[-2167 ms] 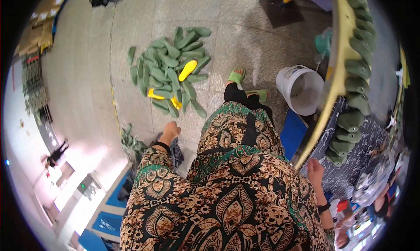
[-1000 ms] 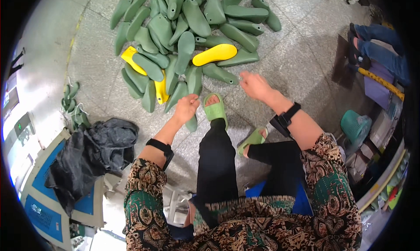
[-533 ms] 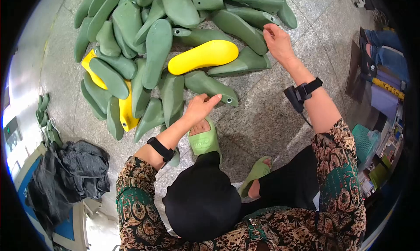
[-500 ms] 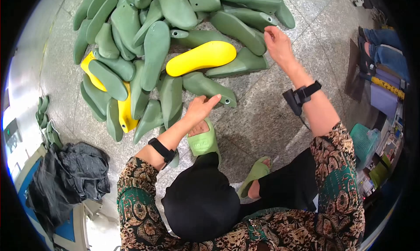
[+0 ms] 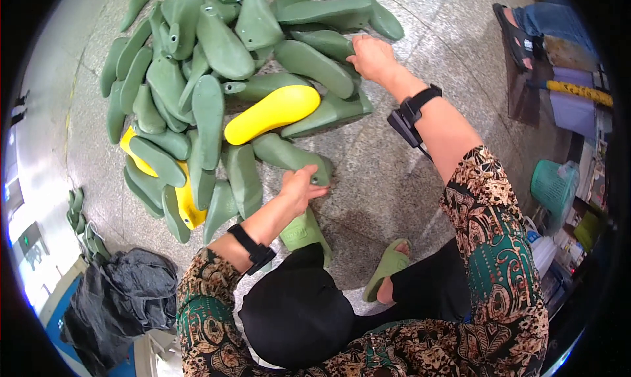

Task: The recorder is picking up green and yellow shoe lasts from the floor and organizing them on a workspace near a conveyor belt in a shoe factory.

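Many green shoe lasts (image 5: 220,45) lie in a loose heap on the floor, a few yellow ones among them. One yellow shoe last (image 5: 273,115) rests sole up across the heap's near right part. My left hand (image 5: 299,185) is closed around the holed end of a green shoe last (image 5: 279,150) at the near edge, thumb and fingers on either side. Farther out, my right hand (image 5: 373,58) has its fingers curled over the end of another green shoe last (image 5: 322,43), partly hiding it. Both of these lasts still lie in the heap.
My feet in light green slippers (image 5: 389,268) stand close to the heap. A black plastic bag (image 5: 121,301) lies at the lower left, near several more green lasts (image 5: 77,209). On the right are a teal basket (image 5: 551,186), a purple bin (image 5: 570,101) and another person's sandalled foot (image 5: 516,38).
Both hands have reached the ends of two green lasts and closed on them. The whole view has shifted, so the heap appears lower and farther left.
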A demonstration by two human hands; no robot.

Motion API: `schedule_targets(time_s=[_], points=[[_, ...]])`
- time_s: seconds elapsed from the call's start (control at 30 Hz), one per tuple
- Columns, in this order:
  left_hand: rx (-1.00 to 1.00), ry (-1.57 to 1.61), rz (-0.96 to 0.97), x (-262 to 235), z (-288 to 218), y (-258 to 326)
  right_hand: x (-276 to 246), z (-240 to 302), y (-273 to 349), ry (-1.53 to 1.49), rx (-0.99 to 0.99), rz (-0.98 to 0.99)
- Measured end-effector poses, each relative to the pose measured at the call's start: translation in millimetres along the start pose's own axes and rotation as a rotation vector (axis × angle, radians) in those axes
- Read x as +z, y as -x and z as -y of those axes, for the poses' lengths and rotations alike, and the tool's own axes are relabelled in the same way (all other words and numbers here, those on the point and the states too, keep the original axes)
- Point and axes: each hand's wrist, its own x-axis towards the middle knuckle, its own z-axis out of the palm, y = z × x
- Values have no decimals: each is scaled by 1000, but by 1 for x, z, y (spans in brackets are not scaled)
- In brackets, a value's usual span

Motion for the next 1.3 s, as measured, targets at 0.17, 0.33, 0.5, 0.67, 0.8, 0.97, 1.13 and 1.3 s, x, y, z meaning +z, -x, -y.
schedule_targets(time_s=[0.17,0.33,0.5,0.67,0.8,0.97,1.13,1.3], points=[[-68,106,453,-40,9,50,-4,-60,85,-324,416,55],[-65,-613,608,-55,-12,93,-8,-112,197,-572,735,-78],[102,-848,700,42,-39,73,-14,-116,247,-598,847,250],[224,-1051,530,149,-33,-5,-12,-83,253,-725,811,548],[462,-1361,550,196,-23,-19,-12,-82,246,-657,759,608],[1140,-1314,317,155,-36,-24,-41,-110,221,-178,418,349],[1452,-1365,-191,77,-93,-9,-38,-91,140,-551,312,77],[1419,-1690,-367,57,-69,-41,19,-8,36,-634,-16,68]])
